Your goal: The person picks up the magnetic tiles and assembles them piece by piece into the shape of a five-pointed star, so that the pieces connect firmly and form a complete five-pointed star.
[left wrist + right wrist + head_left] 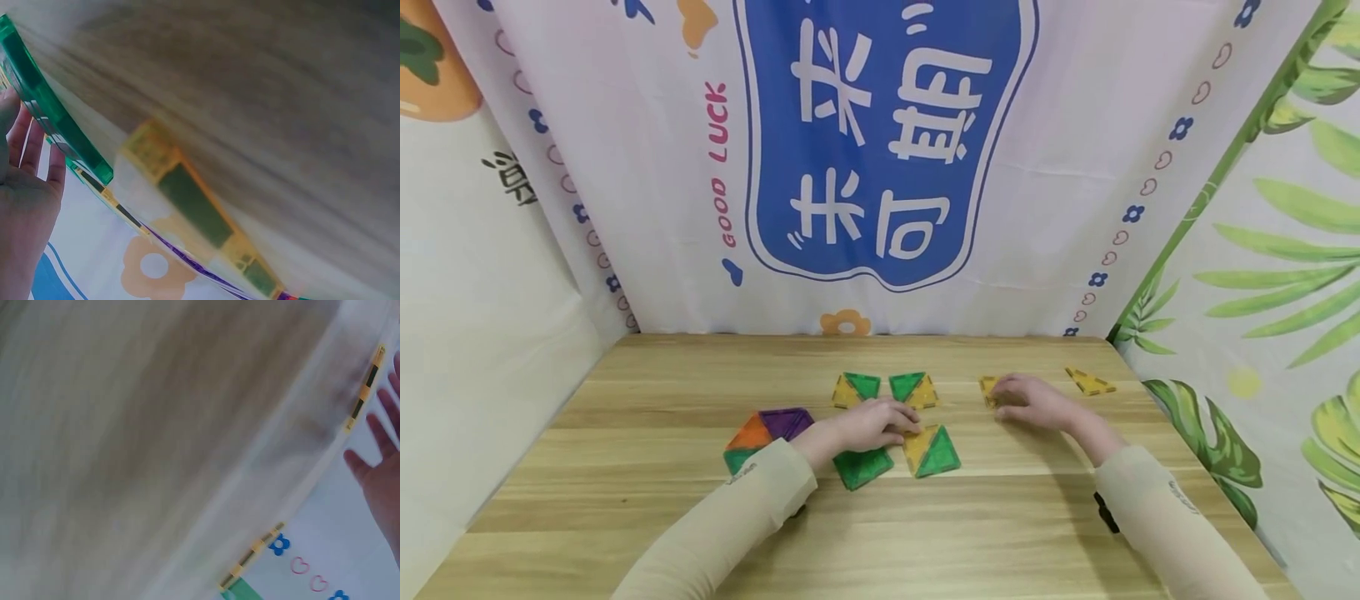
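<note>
My left hand (876, 423) lies palm down over the middle of a group of yellow and green translucent tiles, fingertips at the edge of a yellow-green square (932, 451). Beneath its palm, a green triangle tile (863, 468) is partly covered. The left wrist view shows the fingers (36, 140) loosely extended beside a green tile (59, 112). My right hand (1033, 404) reaches over a small yellow triangle tile (987, 390), partly hidden by the fingers. In the right wrist view, its fingers (381, 434) are spread next to that tile's edge (364, 390).
Two yellow-green tile pairs (863, 386) (917, 387) lie behind the left hand. Left of it is a cluster of orange, purple and teal tiles (752, 435). Another yellow triangle (1090, 382) lies to the right on the wooden table (1000, 533). Printed cloth hangs behind the table.
</note>
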{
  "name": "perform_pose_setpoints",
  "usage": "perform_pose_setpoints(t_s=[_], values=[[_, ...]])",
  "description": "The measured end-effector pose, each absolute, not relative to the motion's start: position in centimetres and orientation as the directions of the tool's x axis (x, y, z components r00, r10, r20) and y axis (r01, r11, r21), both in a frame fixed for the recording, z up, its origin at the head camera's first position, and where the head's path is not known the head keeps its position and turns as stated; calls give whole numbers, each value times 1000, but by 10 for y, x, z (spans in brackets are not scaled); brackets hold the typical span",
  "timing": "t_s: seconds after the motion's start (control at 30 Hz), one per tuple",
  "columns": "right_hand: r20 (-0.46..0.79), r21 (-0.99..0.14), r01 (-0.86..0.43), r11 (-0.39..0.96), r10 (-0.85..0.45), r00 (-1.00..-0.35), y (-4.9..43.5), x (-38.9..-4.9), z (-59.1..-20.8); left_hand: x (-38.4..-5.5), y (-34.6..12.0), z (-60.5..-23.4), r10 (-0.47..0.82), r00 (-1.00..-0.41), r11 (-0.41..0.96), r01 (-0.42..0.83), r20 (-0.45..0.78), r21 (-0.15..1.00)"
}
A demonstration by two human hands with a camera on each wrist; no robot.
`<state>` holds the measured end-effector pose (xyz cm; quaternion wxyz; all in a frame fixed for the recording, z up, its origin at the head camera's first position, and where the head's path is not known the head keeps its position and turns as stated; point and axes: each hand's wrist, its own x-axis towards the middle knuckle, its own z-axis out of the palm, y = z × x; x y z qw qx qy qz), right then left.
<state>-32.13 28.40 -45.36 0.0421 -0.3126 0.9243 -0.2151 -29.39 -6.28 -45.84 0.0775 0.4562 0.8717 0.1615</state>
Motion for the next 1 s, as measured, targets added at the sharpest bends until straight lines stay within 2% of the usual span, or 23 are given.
perform_pose_setpoints(t_s=[0.17,0.37,1.0], values=[[99,-462,-419,781,-424,-900,284,-329,-464,-294,-62,-459,825,-565,523,775,20,355],[73,-458,-358,814,-367,-927,282,-338,-473,-293,-62,-461,822,-569,527,771,17,358],[22,-387,-520,762,-556,-831,252,-330,-466,-293,-63,-459,828,-560,513,780,34,360]])
